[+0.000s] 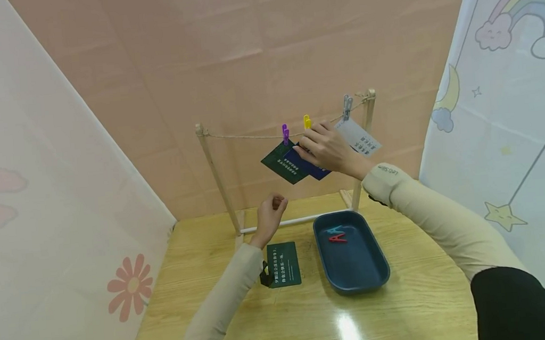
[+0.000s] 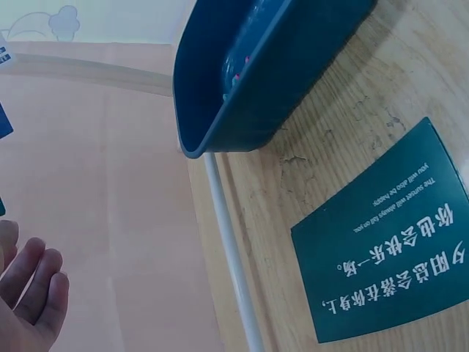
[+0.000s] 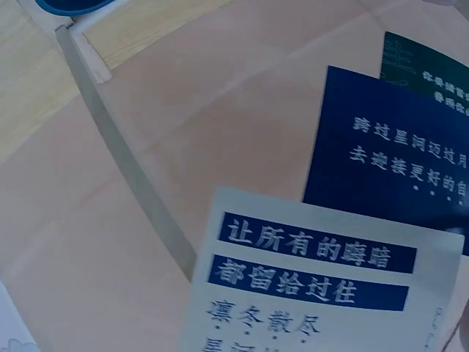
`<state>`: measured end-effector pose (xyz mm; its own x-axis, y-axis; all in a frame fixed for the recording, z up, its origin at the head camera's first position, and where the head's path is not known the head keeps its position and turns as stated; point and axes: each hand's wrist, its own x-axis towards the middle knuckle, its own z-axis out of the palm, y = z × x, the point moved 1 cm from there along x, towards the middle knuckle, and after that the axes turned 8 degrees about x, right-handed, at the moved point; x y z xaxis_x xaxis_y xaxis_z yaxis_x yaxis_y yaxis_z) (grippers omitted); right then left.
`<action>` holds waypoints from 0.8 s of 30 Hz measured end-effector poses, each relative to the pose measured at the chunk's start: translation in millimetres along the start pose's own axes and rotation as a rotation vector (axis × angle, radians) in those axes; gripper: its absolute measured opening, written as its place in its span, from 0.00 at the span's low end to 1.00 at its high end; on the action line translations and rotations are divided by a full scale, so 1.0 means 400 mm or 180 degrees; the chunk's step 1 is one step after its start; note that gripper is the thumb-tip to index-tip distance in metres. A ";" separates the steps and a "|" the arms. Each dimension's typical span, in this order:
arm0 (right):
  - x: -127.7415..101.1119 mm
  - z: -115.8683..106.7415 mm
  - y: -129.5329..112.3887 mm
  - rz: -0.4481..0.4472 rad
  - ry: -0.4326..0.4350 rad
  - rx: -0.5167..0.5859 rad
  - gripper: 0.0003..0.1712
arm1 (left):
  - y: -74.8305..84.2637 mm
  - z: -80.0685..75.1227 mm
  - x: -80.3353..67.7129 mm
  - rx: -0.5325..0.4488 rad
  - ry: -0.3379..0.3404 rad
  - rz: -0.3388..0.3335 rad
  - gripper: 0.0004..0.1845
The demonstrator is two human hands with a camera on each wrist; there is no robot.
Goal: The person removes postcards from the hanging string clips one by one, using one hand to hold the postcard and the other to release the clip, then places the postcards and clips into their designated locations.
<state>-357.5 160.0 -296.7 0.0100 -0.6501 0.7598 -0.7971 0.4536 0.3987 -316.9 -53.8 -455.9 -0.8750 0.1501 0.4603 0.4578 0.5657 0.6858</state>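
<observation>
My right hand (image 1: 325,147) is raised at the line, in front of a dark blue card (image 3: 388,147), just below a yellow clothespin (image 1: 307,122). Its fingers are bent; whether they grip the card or the clothespin is hidden. To its left a green card (image 1: 281,164) hangs from a purple clothespin (image 1: 285,133), partly overlapped by the blue one. On the other side, a grey clothespin (image 1: 346,106) holds a white printed card (image 3: 315,279). Lower down, my left hand (image 1: 270,218) hovers with loosely curled fingers, holding nothing. Below it another green card (image 2: 388,242) lies on the table.
The twine (image 1: 246,137) runs between the two posts of a wooden frame with a white bottom bar (image 1: 296,221). A dark blue tray (image 1: 358,286) holds a light blue clothespin (image 1: 335,229) and a red clothespin (image 1: 337,238). Printed sheets flank the wooden table (image 1: 421,286).
</observation>
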 end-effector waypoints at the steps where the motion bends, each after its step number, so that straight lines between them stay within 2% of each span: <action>1: 0.008 -0.001 0.001 0.0004 0.0004 0.0000 0.14 | 0.002 -0.001 0.002 0.0008 -0.0010 -0.0022 0.11; 7: 0.046 -0.003 0.006 0.0129 -0.0071 0.0048 0.12 | 0.006 0.003 0.008 0.0015 -0.0017 -0.0073 0.11; 15: 0.074 -0.002 0.009 0.0280 -0.0238 -0.0063 0.20 | 0.010 0.007 0.003 0.0015 -0.0129 -0.0018 0.12; 20: 0.095 -0.003 0.014 0.0412 -0.0450 -0.0014 0.23 | 0.012 0.006 0.009 0.0043 -0.0124 -0.0029 0.13; 24: 0.109 -0.005 0.017 0.0550 -0.0757 -0.0019 0.24 | 0.014 0.006 0.015 0.0051 -0.0117 -0.0005 0.15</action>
<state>-361.4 136.0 -259.8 -0.2680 -0.6872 0.6753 -0.7710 0.5733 0.2773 -320.0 -47.9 -450.7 -0.8809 0.1788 0.4382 0.4543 0.5788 0.6772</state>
